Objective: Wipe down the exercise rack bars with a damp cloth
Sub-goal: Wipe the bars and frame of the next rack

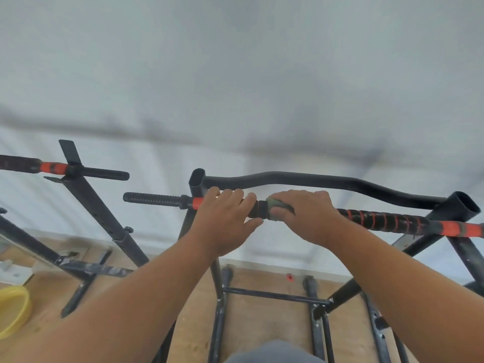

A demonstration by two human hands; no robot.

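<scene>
Bar: black with orange wrap, lying across the rack at chest height before us. Cloth: greenish, wrapped on the bar near its middle. Right hand: fingers curled over cloth and bar, pinching both. Left hand: just beside, fingers curled on the bare bar to steady it. Method, as we judge it: keep the left grip firm, squeeze the cloth fully round, twist while sliding rightward over the ribbed wrap. Yellow basin: on the floor, left.
</scene>
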